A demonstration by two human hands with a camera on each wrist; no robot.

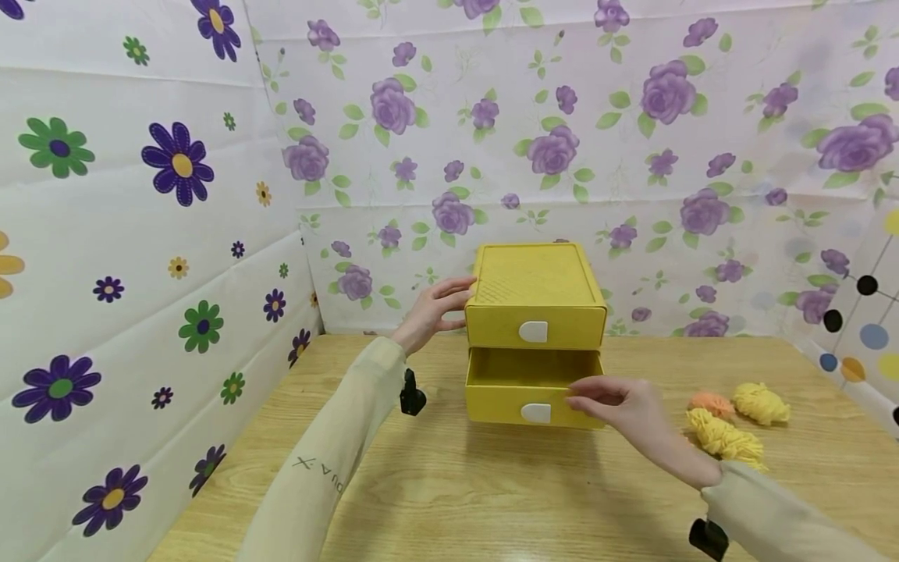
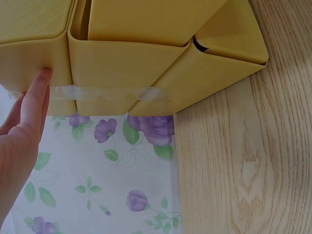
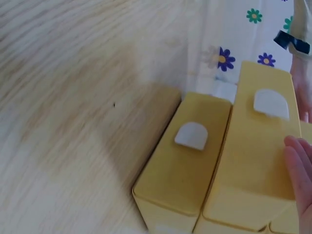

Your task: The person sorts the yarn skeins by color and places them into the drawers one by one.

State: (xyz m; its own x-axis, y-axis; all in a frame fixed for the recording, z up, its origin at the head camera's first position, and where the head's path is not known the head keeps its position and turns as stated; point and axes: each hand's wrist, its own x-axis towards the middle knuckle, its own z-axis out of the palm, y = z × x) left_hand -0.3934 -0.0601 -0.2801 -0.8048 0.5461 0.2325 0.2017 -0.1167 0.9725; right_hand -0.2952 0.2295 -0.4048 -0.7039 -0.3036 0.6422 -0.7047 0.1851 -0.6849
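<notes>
A yellow drawer cabinet (image 1: 537, 277) stands on the table, with its middle drawer (image 1: 502, 402) pulled out and the top drawer (image 1: 492, 328) closed. Inside, the pulled-out drawer looks bare. My left hand (image 1: 438, 312) rests against the cabinet's left side near the top, its fingers mostly straight, one fingertip on the side wall in the left wrist view. My right hand (image 1: 625, 406) pinches the upper rim of the pulled-out drawer near its right end, thumb at the front. The right wrist view shows the closed bottom drawer (image 3: 170, 178), hidden in the head view.
Yellow yarn bundles (image 1: 723, 437) and an orange one (image 1: 712, 403) lie on the wooden table (image 1: 449, 499) right of the cabinet, beside my right forearm. A flowered sheet (image 1: 421, 172) hangs behind, and another patterned sheet (image 1: 126, 273) bounds the left.
</notes>
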